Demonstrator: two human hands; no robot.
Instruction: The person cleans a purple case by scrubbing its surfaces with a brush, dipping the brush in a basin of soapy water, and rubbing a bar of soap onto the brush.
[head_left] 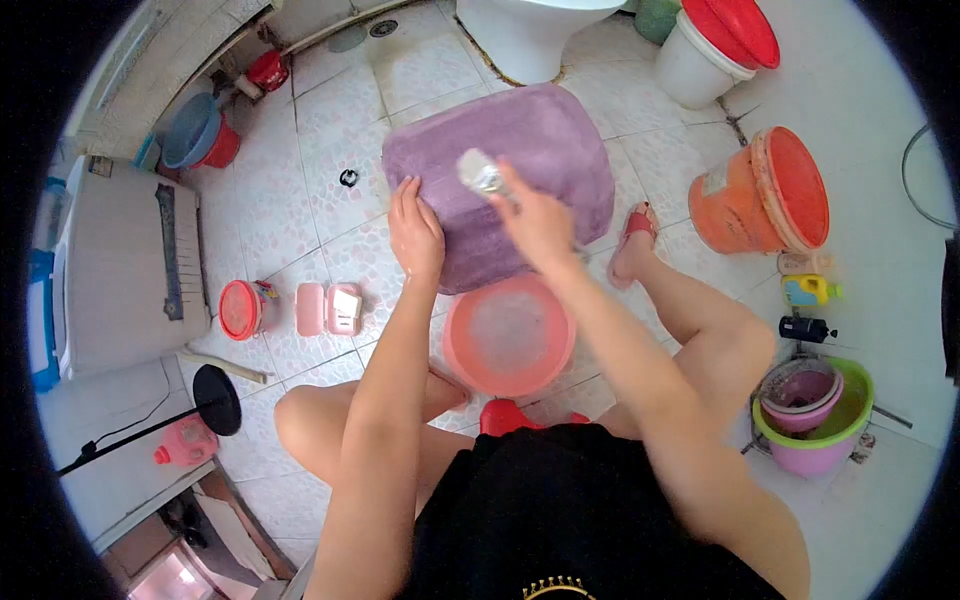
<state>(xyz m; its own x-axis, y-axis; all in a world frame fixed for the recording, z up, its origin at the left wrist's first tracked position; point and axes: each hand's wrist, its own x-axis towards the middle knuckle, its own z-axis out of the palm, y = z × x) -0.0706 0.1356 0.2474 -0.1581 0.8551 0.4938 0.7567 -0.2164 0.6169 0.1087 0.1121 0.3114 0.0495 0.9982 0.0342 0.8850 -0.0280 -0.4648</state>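
Note:
A purple padded piece, wet-looking and rounded at the corners, lies ahead of me, its near edge by a pink basin that holds cloudy liquid. My left hand rests on its left side, fingers stretched out. In my right hand is a whitish brush-like tool, held over the middle of the purple piece. The hand is slightly blurred, and the tool's underside is hidden.
An open pink soap box and a red-lidded tub stand left. Orange buckets, bottles and a green basin line the right. The toilet base is beyond, a washing machine far left.

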